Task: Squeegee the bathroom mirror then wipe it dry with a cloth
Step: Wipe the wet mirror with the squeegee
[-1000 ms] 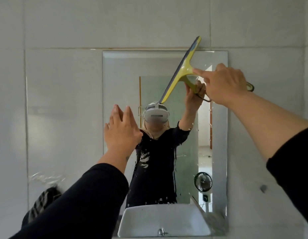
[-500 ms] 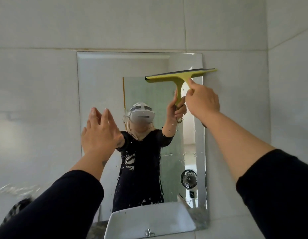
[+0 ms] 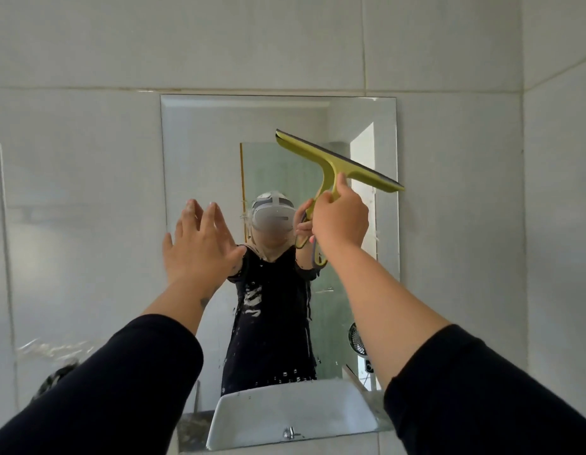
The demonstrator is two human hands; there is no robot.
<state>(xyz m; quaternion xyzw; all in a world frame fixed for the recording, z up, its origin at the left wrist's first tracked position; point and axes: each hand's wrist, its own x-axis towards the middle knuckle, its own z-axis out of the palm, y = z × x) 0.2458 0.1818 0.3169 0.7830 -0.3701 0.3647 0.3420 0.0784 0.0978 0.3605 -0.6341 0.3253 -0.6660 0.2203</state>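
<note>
The squeegee (image 3: 337,160) is yellow-green with a dark blade along its top edge. It sits against the upper right part of the mirror (image 3: 203,152), tilted so the blade's left end is higher and its right end reaches just past the mirror's right edge. Its handle runs down into the right hand (image 3: 340,221), which is closed in a fist around it; a grey loop hangs from the handle's end below that hand. The left hand (image 3: 199,247) is raised to the left of the squeegee, fingers spread and straight, palm toward the glass, gripping nothing. Whether it touches the glass cannot be told. The 2 hands are apart, with the left one lower. Both forearms are bare, with black sleeves (image 3: 127,385) pushed up near the elbows.

Water drops and streaks speckle the lower middle of the mirror. The glass reflects the person in dark clothes wearing a white headset, a green door and a small fan (image 3: 357,339). A white sink (image 3: 295,418) with a metal tap (image 3: 290,433) sits below the mirror. The wall (image 3: 88,192) around it is clad in large pale grey tiles, and a corner shows at the far right.
</note>
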